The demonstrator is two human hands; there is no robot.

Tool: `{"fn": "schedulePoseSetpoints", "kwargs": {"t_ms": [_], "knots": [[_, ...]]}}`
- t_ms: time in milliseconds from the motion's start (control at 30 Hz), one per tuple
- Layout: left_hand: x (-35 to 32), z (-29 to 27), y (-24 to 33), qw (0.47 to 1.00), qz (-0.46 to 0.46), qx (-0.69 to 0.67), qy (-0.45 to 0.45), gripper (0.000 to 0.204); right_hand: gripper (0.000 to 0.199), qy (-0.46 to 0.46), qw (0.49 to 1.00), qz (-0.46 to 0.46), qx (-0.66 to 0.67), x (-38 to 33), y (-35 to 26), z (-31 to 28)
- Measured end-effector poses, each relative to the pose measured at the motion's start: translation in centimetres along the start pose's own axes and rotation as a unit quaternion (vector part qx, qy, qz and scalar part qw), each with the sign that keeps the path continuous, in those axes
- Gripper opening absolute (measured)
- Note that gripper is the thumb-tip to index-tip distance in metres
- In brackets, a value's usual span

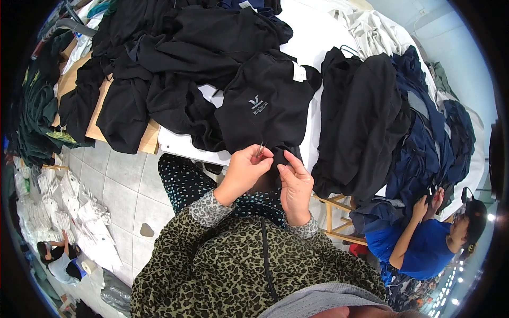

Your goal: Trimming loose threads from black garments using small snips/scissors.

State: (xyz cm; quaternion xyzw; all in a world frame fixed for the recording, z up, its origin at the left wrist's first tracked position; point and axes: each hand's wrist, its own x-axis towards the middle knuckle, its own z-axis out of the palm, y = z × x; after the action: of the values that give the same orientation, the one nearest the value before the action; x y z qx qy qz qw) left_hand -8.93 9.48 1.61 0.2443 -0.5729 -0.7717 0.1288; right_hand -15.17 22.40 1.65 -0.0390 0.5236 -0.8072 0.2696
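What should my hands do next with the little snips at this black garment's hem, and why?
Probably close the snips on a loose thread: the left hand holds them at the black garment edge, while the right hand pinches the fabric beside them.

A single head-worn fisheye view looks steeply down, close over the table edge (180, 148) and lap.

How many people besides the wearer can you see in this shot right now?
2. One person in a blue top sits at lower right, hands on the dark blue garments. Another person crouches at lower left by white bundles. Others may be hidden beyond the rim.
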Motion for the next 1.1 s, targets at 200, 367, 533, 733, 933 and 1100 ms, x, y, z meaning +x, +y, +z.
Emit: {"fn": "schedulePoseSetpoints", "kwargs": {"t_ms": [200, 367, 533, 733, 933, 1100], "knots": [[0.3, 0.1, 0.5, 0.999, -0.02, -0.029, -0.009, 0.007, 0.039, 0.002, 1.0, 0.012, -0.014, -0.2, -0.1, 0.4], [0.4, 0.0, 1.0, 0.995, -0.072, -0.057, -0.029, 0.008, 0.04, 0.008, 0.998, 0.059, 0.034, -0.2, -0.3, 0.2], [0.6, 0.2, 0.4, 0.999, -0.026, -0.02, -0.032, 0.009, 0.039, 0.016, 0.996, 0.07, 0.061, -0.3, -0.1, 0.0], [0.9, 0.3, 0.2, 0.999, -0.025, -0.005, -0.031, 0.01, 0.041, 0.007, 0.998, 0.041, 0.039, -0.3, 0.6, -0.2], [0.9, 0.2, 1.0, 0.997, -0.065, -0.004, -0.033, 0.011, 0.041, 0.004, 1.0, 0.011, 0.004, -0.6, 1.1, -0.4], [1.0, 0.0, 0.2, 0.998, -0.032, 0.031, -0.04, 0.012, 0.041, -0.008, 1.0, -0.004, -0.016, -0.7, 1.6, -0.9]]}}
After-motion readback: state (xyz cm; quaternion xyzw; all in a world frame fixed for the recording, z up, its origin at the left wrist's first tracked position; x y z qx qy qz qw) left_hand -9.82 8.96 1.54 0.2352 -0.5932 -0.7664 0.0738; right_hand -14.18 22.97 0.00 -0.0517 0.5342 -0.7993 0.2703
